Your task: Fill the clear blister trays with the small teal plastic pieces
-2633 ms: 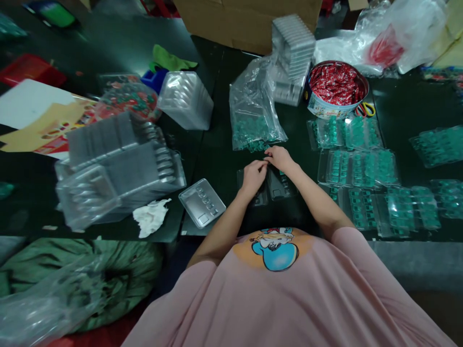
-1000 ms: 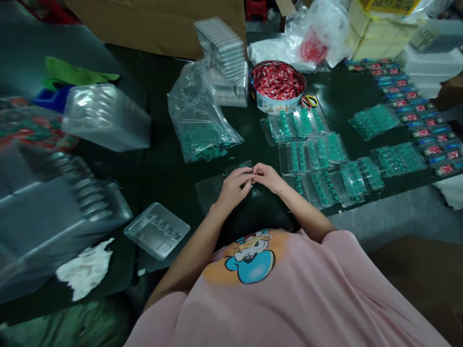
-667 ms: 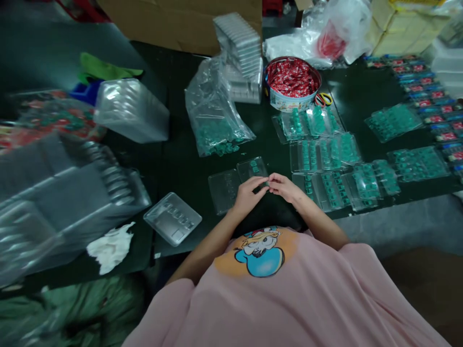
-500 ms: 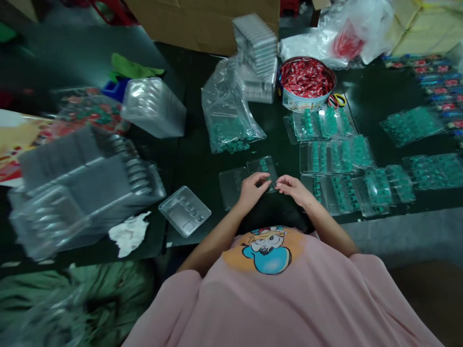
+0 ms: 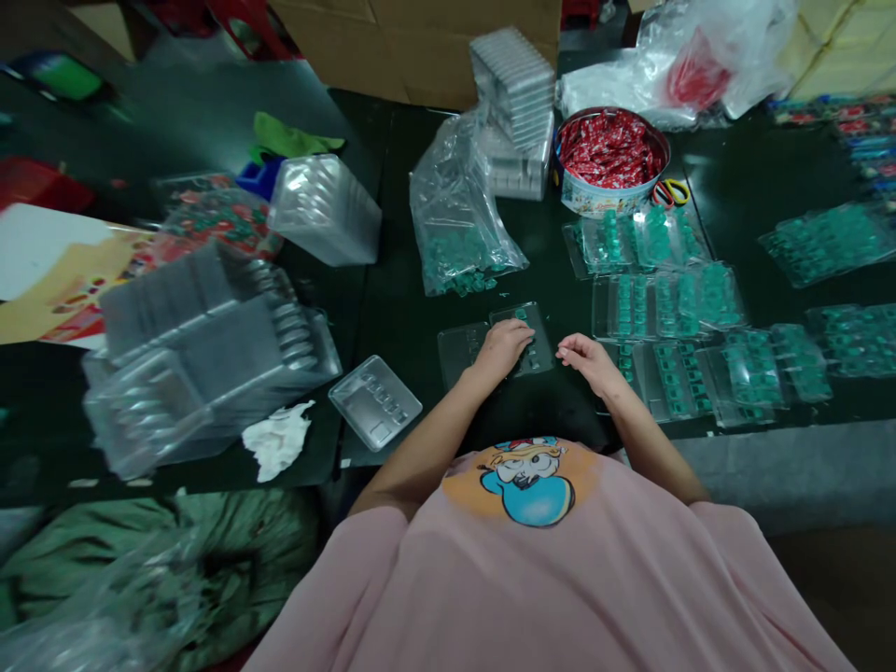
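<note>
My left hand (image 5: 502, 347) rests over a clear plastic tray (image 5: 540, 317) that has a few green pieces in its slots. Its fingers are bent and close together on the tray; whatever lies under the fingertips is too small to make out. Just right of that tray is my right hand (image 5: 586, 361), its fingers curled and thumb near the fingertips, clear of the tray; I cannot make out anything between them. Another clear tray (image 5: 454, 355) lies partly behind my left hand. Beyond the hands, a clear bag (image 5: 458, 215) spills green pieces (image 5: 472, 280).
Filled trays (image 5: 668, 303) lie in rows at the right. A round tin (image 5: 609, 196) of red packets stands behind them beside scissors (image 5: 670, 192). Stacked clear trays (image 5: 189, 345), white tissue (image 5: 278, 442) and a single tray (image 5: 376, 401) are at the left.
The view has shifted, so the table items sit further right. My left hand has moved onto the tray, while my right hand has drawn away from it to the right.
</note>
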Demonstrator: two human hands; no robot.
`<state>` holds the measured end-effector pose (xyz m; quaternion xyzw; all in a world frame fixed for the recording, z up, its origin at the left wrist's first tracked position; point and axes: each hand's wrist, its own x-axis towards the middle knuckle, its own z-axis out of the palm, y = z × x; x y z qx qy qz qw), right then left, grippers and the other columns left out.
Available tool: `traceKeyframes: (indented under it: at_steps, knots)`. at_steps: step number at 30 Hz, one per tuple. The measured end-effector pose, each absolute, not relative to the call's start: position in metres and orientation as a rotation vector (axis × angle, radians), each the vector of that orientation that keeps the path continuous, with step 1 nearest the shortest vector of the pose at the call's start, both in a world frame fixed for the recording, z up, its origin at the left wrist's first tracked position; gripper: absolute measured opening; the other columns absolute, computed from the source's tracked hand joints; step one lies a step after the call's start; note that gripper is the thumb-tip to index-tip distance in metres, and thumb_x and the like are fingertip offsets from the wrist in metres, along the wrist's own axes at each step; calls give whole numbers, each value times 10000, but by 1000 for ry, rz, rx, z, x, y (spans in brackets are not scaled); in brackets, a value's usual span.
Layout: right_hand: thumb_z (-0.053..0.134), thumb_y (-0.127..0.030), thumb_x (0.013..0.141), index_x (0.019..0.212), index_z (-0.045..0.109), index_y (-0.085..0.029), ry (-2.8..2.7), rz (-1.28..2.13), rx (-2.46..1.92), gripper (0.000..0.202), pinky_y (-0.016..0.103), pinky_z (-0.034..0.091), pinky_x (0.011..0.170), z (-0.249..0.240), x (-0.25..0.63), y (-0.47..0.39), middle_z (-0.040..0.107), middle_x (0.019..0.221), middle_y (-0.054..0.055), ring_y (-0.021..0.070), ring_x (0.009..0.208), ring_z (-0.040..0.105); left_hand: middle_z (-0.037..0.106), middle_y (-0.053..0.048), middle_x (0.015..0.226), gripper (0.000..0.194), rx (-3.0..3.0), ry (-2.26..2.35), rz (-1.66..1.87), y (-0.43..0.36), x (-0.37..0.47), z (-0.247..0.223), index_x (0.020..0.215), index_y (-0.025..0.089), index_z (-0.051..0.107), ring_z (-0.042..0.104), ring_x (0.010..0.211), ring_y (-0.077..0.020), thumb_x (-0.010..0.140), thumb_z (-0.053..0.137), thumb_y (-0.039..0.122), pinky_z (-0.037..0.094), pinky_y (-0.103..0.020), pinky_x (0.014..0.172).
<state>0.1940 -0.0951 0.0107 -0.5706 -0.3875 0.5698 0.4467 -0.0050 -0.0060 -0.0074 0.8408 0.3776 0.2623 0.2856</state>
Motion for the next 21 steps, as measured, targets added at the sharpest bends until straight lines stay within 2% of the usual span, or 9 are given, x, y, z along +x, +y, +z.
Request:
traceKeyframes:
  at_steps: [9, 13, 16, 19, 21]
  knots:
    - [654, -382, 780, 860, 632, -210, -1219, 1254, -1401, 191, 285, 467, 695, 6, 196, -68, 631, 753, -17, 134, 685, 578, 677, -73, 942, 214, 2203, 1030, 713, -12, -5, -24, 923, 230, 755, 630, 863, -191, 920, 546, 277, 486, -306, 807]
    - [603, -233, 828, 940, 688, -210, -1587, 1009, -1450, 143, 343, 504, 816, 2, 175, -4, 709, 872, 24, 183, 822, 659, 698, -98, 952, 199, 2203, 1033, 744, -11, -4, -30, 945, 211, 758, 666, 912, -216, 911, 568, 261, 512, -363, 887]
    - [545, -97, 841, 1016, 707, -192, -1819, 804, -1477, 257, 376, 490, 941, -1, 147, 48, 722, 1024, 72, 210, 969, 665, 711, -122, 1026, 223, 2207, 1019, 735, -12, -6, -29, 1067, 191, 735, 686, 963, -233, 889, 606, 234, 536, -392, 918]
    - [549, -38, 834, 1092, 697, -162, -2021, 675, -1473, 322, 383, 474, 972, -5, 121, 83, 697, 1111, 123, 231, 1022, 645, 709, -127, 1084, 222, 2167, 1027, 788, -15, -13, -22, 1069, 190, 731, 684, 1014, -237, 875, 637, 243, 539, -400, 938]
    - [598, -31, 813, 1063, 700, -148, -2103, 621, -1501, 294, 381, 471, 960, -8, 111, 93, 685, 1099, 147, 246, 1019, 635, 715, -116, 1079, 179, 2092, 1090, 868, -15, -22, -15, 1006, 200, 747, 679, 1024, -230, 879, 630, 247, 531, -392, 947]
